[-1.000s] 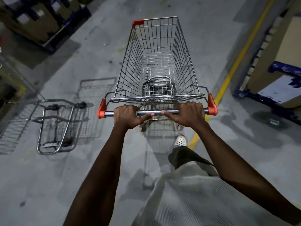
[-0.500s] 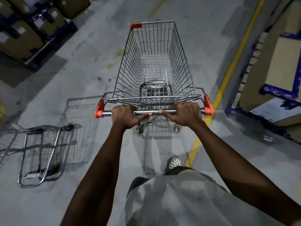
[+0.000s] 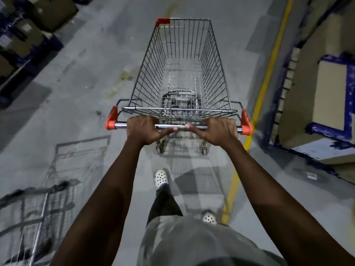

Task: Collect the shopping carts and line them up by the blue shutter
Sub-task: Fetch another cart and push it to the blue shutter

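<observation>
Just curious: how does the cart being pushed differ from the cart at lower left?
The pushed cart stands upright, gripped by the left hand and right hand; the left cart is untouched. The pushed cart shows whole and sharp; the left cart is blurred and cut off by the frame. Both are wire metal.

There are two shopping carts: one standing cart [image 3: 149,73] in the middle and one second cart [image 3: 36,217], blurry, at the near left. There are two hands, a left hand [image 3: 143,129] and a right hand [image 3: 221,131]. The standing cart has one handle bar [image 3: 180,126]. It has two orange end caps, a left cap [image 3: 111,120] and a right cap [image 3: 245,122], and one orange corner piece [image 3: 162,21] at the far left. There are two white shoes, a far shoe [image 3: 161,178] and a near shoe [image 3: 209,217]. There is one yellow line [image 3: 269,70] on the right. The boxes [image 3: 53,14] are too blurry to count.
</observation>
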